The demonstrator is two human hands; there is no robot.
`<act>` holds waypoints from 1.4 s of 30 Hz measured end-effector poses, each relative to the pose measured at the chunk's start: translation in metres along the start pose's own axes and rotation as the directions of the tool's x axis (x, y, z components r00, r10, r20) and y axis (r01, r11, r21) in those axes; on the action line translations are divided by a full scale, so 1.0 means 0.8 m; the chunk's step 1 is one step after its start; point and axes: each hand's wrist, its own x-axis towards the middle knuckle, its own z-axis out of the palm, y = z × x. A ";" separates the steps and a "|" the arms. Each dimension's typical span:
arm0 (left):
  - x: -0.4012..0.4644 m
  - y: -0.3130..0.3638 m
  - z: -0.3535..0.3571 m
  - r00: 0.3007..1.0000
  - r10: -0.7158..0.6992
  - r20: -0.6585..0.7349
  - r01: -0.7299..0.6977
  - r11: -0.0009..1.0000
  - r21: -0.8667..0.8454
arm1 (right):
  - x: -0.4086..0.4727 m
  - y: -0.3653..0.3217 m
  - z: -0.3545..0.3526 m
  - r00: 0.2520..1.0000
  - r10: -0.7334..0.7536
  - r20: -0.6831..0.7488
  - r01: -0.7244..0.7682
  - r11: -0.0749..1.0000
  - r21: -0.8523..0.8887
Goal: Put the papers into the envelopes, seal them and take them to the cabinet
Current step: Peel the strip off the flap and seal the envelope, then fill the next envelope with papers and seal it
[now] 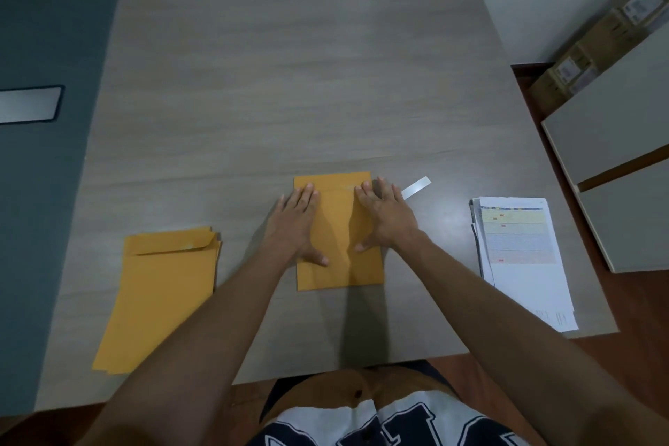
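Both hands are flat on the envelope [340, 232] in the middle of the bench [289, 83], flap folded down at the far end. The left hand [295, 224] presses its left side, fingers [307, 192] straight and close together, thumb spread toward the near edge. The right hand [385, 215] presses the right side, fingers wide and straight, reaching the flap. Neither hand grips anything. Just beyond the right hand lies a white strip [416, 187], touching or nearly touching the envelope's corner. A stack of envelopes [159, 297] sits to the left, flap open on top. The papers [521, 257] lie well to the right, near the bench edge.
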 end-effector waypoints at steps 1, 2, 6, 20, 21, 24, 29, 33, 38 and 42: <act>0.010 -0.005 -0.008 1.000 -0.012 0.000 0.012 1.000 -0.010 | 0.011 0.001 -0.007 1.000 0.002 -0.001 -0.002 1.000 0.017; 0.019 -0.010 -0.016 1.000 -0.015 -0.001 0.015 1.000 -0.009 | 0.021 0.003 -0.013 1.000 0.012 -0.001 -0.012 0.999 0.039; 0.054 -0.027 -0.044 1.000 -0.019 -0.021 0.019 1.000 -0.011 | 0.063 0.005 -0.036 1.000 0.021 0.011 -0.021 0.999 0.047; 0.116 -0.048 -0.100 0.999 -0.037 -0.019 0.036 0.999 -0.030 | 0.138 0.020 -0.085 0.999 0.046 0.026 -0.047 0.998 0.037; 0.115 -0.046 -0.101 0.999 -0.041 -0.018 0.040 0.999 -0.024 | 0.137 0.019 -0.084 0.999 0.049 0.021 -0.049 0.998 0.029; 0.108 -0.039 -0.102 0.998 -0.055 -0.044 0.054 0.998 -0.019 | 0.131 0.018 -0.076 0.998 0.062 -0.026 -0.062 0.998 -0.002; 0.089 -0.021 -0.092 0.986 -0.082 -0.146 0.078 0.996 -0.033 | 0.114 0.007 -0.052 0.984 0.123 -0.128 -0.132 0.989 -0.061; 0.070 -0.010 -0.072 0.965 -0.117 -0.235 0.107 0.993 -0.055 | 0.089 -0.006 -0.034 0.924 0.136 -0.358 -0.130 0.991 0.042; 0.008 -0.021 -0.026 0.889 -0.230 -0.396 0.100 0.942 -0.322 | 0.048 -0.043 -0.018 0.820 0.079 -0.567 0.086 0.962 0.258; -0.071 -0.059 0.020 0.788 -0.383 -0.482 0.145 0.876 -0.460 | 0.024 -0.092 0.005 0.840 -0.079 -0.537 0.198 0.966 0.168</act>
